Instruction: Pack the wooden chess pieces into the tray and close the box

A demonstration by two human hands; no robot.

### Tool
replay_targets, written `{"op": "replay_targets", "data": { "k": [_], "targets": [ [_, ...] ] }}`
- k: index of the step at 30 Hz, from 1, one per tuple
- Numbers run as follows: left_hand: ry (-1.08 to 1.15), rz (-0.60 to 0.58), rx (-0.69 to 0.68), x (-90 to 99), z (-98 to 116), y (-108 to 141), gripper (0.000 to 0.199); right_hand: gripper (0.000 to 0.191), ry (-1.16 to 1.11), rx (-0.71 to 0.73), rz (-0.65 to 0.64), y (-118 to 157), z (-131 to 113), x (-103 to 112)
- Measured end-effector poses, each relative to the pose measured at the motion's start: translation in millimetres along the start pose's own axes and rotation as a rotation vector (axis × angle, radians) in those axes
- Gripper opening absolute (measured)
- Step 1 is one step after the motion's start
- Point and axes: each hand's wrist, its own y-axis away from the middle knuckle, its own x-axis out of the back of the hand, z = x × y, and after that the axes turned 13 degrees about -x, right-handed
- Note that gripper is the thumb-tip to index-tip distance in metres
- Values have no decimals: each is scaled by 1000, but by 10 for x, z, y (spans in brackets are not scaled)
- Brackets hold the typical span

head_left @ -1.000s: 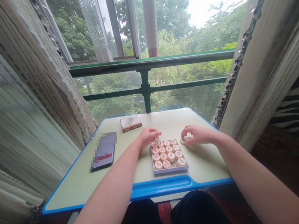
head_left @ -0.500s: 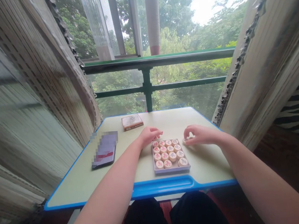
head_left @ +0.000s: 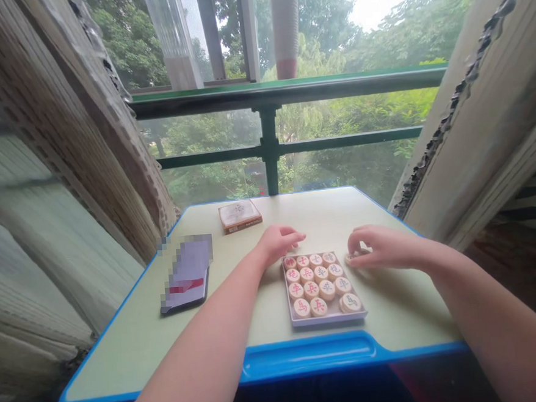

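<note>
A shallow white box (head_left: 329, 320) holds rows of round wooden Chinese chess pieces with red and dark characters; a gap shows in its front row. Beside the box's far left corner, my left hand (head_left: 281, 243) rests with its fingers loosely stretched out and nothing visible in them. To the right of the box, my right hand (head_left: 381, 248) has its thumb and fingers closed round a Chinese chess piece (head_left: 352, 258) at the tabletop. Most of that piece is hidden by the fingers.
A flat box lid (head_left: 240, 214) with a printed picture lies at the back left of the table (head_left: 204, 343). Left of my forearm is a phone (head_left: 188, 277), partly pixelated. A blue tray groove (head_left: 310, 354) runs along the front edge. Curtains flank the table, and a green railing (head_left: 268, 146) stands behind.
The view has shifted, so the table and box look lower and larger. My right hand keeps its fingers on the piece right of the box; my left hand has barely moved.
</note>
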Motion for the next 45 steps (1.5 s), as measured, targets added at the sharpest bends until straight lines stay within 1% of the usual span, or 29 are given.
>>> {"op": "replay_targets", "data": {
  "k": [3,5,6,8,10,11,13,17,22,34,40,45],
  "targets": [
    [-26,-15,-7,-3,9,6,27,26,-37,30,34,43,-41,34],
    [-38,-16,-5,-4,19,12,26,28,-90,70,25,93,-93,62],
    [-39,-18,-5,-4,25,15,26,28,-129,113,-4,121,-127,71],
    [-27,-27,-18,-4,34,21,26,28,-216,248,-95,172,-206,66],
    [-16,-28,-27,-5,41,25,25,27,-274,362,-184,209,-290,25],
    [-15,-26,-28,-6,44,28,25,26,-283,398,-210,220,-330,-6],
    [-21,-26,-29,-6,49,31,25,24,-258,433,-211,231,-399,-71],
    [-25,-25,-24,-1,53,34,25,23,-186,457,-139,242,-463,-133],
    [-23,-21,-27,0,59,37,23,22,-171,465,-92,272,-450,-103],
    [-31,1,-10,-12,75,39,28,22,-100,490,-84,282,-456,-134],
    [-34,1,-36,-2,70,49,28,18,-93,522,-93,299,-461,-113],
    [-39,-2,-31,4,72,55,26,18,-86,537,-91,295,-463,-113]
  ]
}}
